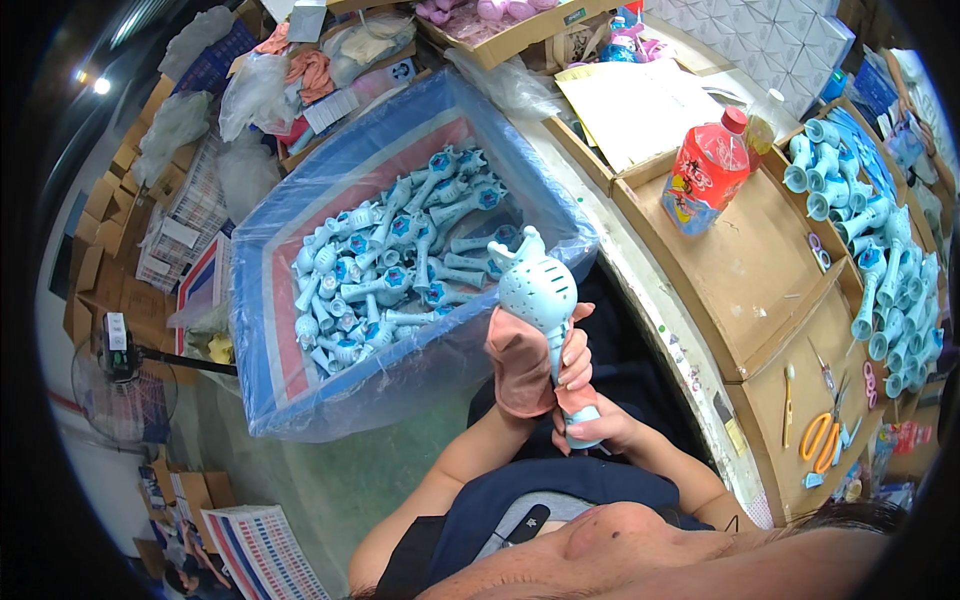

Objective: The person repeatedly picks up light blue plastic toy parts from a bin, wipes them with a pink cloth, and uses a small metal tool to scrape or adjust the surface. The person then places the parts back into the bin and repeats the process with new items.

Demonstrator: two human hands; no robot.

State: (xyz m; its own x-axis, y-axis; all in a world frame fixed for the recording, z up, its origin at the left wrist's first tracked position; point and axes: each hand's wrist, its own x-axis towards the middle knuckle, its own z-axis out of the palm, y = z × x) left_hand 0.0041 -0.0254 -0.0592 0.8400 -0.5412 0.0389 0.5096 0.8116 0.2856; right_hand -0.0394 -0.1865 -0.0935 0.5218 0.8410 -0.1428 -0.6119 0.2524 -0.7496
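Upright in front of my chest is a light-blue plastic toy wand (538, 290) with a round, slotted head and a crown-like top. My left hand (574, 362) is closed around its neck, fingers showing on the right side. A salmon-pink cloth (520, 365) hangs over part of that hand, and a piece of similar cloth wraps the handle lower down. My right hand (612, 428) grips the handle's lower end, thumb across it. Just beyond, a large blue, white and red bin (262, 330) lined with clear plastic holds many similar wands (400, 240).
At right, a worktop carries cardboard trays (735, 310), a red drink bottle (712, 165), orange-handled scissors (822, 440) and a toothbrush (788, 405). Several light-blue cone-shaped parts (895, 290) are piled at the far right. A fan (122, 385) stands at left near stacked cartons (120, 285).
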